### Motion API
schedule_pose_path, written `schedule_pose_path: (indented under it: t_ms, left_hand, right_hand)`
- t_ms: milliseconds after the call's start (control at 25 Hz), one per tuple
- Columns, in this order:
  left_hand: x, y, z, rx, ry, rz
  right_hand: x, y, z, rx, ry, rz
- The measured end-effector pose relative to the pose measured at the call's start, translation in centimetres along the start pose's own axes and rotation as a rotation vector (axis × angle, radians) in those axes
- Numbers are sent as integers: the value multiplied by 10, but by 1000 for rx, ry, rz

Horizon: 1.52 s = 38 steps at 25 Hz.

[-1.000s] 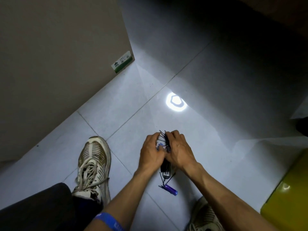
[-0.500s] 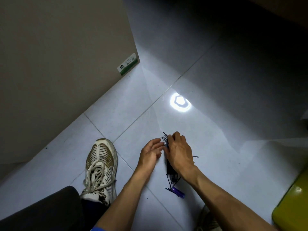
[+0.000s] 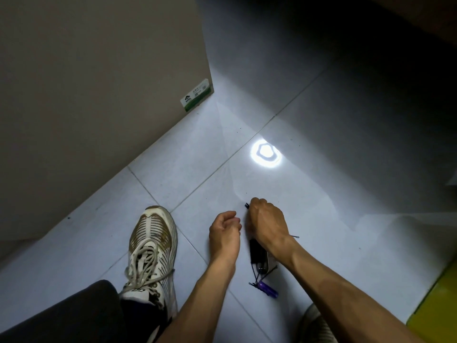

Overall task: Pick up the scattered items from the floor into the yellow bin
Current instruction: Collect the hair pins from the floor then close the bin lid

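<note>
My right hand (image 3: 265, 222) is curled around a bundle of thin black hairpins (image 3: 246, 205), whose tips stick out past the knuckles. Below the wrist a dark flat item with a silver edge (image 3: 259, 256) shows, apparently held in the same hand. More black pins (image 3: 257, 276) and a small purple tube (image 3: 268, 289) lie on the floor tiles just under it. One loose pin (image 3: 294, 236) lies right of my wrist. My left hand (image 3: 225, 233) hovers beside the right, fingers loosely curled and holding nothing. The yellow bin (image 3: 437, 308) shows at the bottom right corner.
A beige cabinet side with a green-white sticker (image 3: 196, 98) stands at the left. My left shoe (image 3: 150, 246) sits on the tiles; the other shoe (image 3: 315, 325) peeks in at the bottom. A bright lamp reflection (image 3: 265, 154) glares on the floor.
My left hand has let go of the bundle and drawn back to the left. My right hand keeps the pins and has closed more tightly around them.
</note>
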State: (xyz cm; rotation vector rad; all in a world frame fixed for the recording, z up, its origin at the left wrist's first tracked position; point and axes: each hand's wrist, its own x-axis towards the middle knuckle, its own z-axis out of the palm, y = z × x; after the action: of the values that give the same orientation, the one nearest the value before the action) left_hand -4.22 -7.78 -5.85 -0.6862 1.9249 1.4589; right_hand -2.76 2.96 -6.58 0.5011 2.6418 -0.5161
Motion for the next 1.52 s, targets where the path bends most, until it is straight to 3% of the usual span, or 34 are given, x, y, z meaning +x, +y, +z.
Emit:
schedule_pose_path:
  t_ms: [120,240,360,480,600,680,800,880,1040,1160,1400,1520]
  left_hand:
    - [-3,-2,9,-170,-15,-100]
    - [-2,5,21,-541,-211,-212]
    - [-4,13,26,-650,-356,-309]
    - [-9,17,24,-659,-313,-320]
    - [-13,21,19,-651,-276,-331]
    - [-17,17,18,-560,-222,-340]
    - [-19,2,14,-471,-77,-323]
    - [-19,-9,8,-388,-7,-305]
    - [-19,-28,1,-257,56,-287]
    - [-14,-30,-1,-287,32,-307]
    - [-7,-27,-1,-310,2,-320]
    - [-6,-25,-3,-327,11,-320]
  right_hand:
    - [3,14,-9,318,-50,111]
    - [-11,19,-22,679,-62,199]
    - [-37,4,-29,719,-20,112]
    - [-59,-4,-40,751,13,26]
    - [-76,13,-40,917,118,74]
    - [-83,28,-27,708,185,182]
    - [-88,31,6,183,42,322]
    - [-86,21,24,23,-4,308]
    - [-77,4,40,59,85,195]
    - [-71,2,41,143,139,207]
    - [-63,1,36,68,167,150]
    - [-59,8,37,263,129,177]
